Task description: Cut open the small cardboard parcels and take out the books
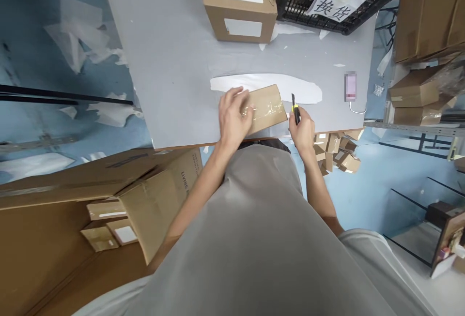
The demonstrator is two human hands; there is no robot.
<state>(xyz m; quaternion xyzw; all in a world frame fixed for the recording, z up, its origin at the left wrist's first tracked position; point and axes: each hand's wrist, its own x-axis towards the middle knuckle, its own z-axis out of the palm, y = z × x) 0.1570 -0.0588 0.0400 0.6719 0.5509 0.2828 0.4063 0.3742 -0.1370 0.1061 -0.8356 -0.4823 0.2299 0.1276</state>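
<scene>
A small brown cardboard box [267, 108] with shiny clear tape lies near the front edge of the grey table [170, 79]. Around its left end is my left hand [234, 115], its fingers curled over the side and top, gripping it. To the right of the box, my right hand [302, 129] is closed round a black and yellow utility knife [297, 114], whose dark blade points away from me. The blade is apart from the box. Behind the box, partly covered by it, lies a long white paper sheet [298, 87].
A taped carton [241, 16] and a black plastic crate [294, 4] stand at the back of the table. A phone [350, 86] with a white cable lies at the right. A large open carton [156, 200] holding smaller boxes stands at lower left. Cardboard boxes [345, 158] lie below the table's right side.
</scene>
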